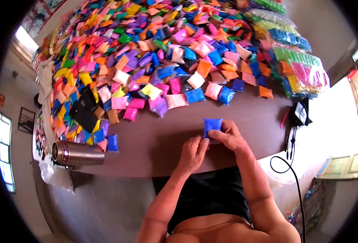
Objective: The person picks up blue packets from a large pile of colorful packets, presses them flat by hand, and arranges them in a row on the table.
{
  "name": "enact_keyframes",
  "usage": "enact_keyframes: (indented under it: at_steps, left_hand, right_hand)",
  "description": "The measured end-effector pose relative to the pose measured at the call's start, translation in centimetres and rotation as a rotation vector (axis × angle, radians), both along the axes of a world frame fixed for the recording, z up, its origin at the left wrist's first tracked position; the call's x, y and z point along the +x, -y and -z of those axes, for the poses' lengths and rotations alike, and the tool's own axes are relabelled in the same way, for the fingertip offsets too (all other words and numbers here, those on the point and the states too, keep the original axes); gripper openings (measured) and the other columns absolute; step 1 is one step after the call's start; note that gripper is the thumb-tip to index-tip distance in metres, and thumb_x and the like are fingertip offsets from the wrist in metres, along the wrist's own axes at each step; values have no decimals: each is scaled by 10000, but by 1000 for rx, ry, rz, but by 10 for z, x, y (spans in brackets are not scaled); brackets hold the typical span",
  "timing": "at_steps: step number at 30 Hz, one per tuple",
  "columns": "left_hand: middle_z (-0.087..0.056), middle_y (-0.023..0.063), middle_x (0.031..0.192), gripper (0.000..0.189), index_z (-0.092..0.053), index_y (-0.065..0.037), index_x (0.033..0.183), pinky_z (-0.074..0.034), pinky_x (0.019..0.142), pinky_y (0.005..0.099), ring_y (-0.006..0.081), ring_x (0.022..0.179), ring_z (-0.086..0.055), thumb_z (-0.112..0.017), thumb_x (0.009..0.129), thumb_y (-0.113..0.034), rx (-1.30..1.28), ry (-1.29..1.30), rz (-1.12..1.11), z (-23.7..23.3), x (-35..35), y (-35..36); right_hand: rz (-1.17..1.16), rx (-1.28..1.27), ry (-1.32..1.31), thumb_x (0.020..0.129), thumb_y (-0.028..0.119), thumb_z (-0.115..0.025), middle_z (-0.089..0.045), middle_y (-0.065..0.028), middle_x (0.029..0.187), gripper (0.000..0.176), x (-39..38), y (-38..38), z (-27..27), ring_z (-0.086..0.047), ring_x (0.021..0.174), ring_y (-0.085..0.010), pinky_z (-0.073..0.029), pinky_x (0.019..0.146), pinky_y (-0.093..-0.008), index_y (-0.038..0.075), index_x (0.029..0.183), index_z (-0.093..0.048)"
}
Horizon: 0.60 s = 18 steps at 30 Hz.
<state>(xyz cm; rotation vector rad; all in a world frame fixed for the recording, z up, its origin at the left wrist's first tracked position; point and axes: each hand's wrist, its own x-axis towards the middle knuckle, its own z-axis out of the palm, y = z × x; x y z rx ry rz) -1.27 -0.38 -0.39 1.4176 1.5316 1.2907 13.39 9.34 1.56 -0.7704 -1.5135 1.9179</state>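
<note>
A small blue packet (212, 125) is held up above the near part of the brown table (158, 137). My right hand (230, 137) grips its right side and lower edge, thumb across the front. Close against its lower left corner is my left hand (194, 152), with thumb and fingers pressed together; whether it pinches the packet's edge is too small to tell. Beyond the hands lies a large heap of small packets in many colours (146, 52), with a blue packet (226, 95) and an orange packet (265, 92) at its near edge.
A steel flask (78, 154) lies on its side at the left table edge, near a black pouch (83, 116). Stacked bags of packets (308, 75) stand at the right. A black device (299, 113) with cords and a black cable (298, 188) are on the right.
</note>
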Motion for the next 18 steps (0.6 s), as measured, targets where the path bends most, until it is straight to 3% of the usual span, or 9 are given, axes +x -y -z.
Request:
enact_keyframes:
  at_steps: [1,2,3,11,13,15,18]
  left_hand:
    - [-596,136,710,287,-552,-14,821,-458,611,417,327,682,-581,-520,967,-259,17,-54,3,-1,0,0]
    - [-603,128,730,319,-574,-6,874,-457,596,376,270,659,-602,-508,977,-300,58,-101,12,4,-2,0]
    - [-593,125,729,324,-565,-8,853,-449,591,375,270,657,-591,-509,976,-303,78,-144,-12,8,-1,-1]
    - [-580,131,705,308,-555,-19,823,-442,602,391,287,653,-577,-510,977,-282,82,-69,19,0,-2,-1]
    - [-583,134,707,303,-561,-18,827,-447,608,394,295,659,-580,-513,975,-279,120,-50,21,0,-1,-1]
    - [-586,137,710,299,-567,-17,832,-451,615,396,302,665,-583,-517,973,-275,156,-31,22,3,-1,-2]
    - [-590,140,722,291,-575,-13,858,-460,630,401,320,670,-580,-515,974,-272,145,-131,-3,6,-1,-1]
  right_hand:
    - [21,15,45,867,175,-670,-628,13,917,227,-2,-1,0,-564,839,-87,-469,750,-274,11,1022,-637]
    - [19,10,25,860,169,-665,-619,23,900,215,0,0,-4,-558,823,-82,-462,730,-267,15,1007,-638]
    - [-10,7,16,860,169,-665,-619,23,900,215,-1,0,-4,-558,823,-82,-462,730,-267,15,1007,-638]
    - [173,-15,-9,916,220,-601,-634,12,862,199,2,-4,21,-574,803,-86,-468,723,-238,35,963,-657]
    - [233,-98,-92,922,205,-601,-641,-2,894,200,-5,-4,9,-583,803,-87,-471,709,-230,25,999,-639]
    - [389,37,-90,920,182,-604,-631,-15,902,215,-11,-6,-3,-582,793,-88,-471,695,-230,17,1057,-604]
    - [292,111,44,896,170,-632,-596,-22,881,285,-22,-1,-39,-563,766,-99,-467,683,-239,-4,1111,-563]
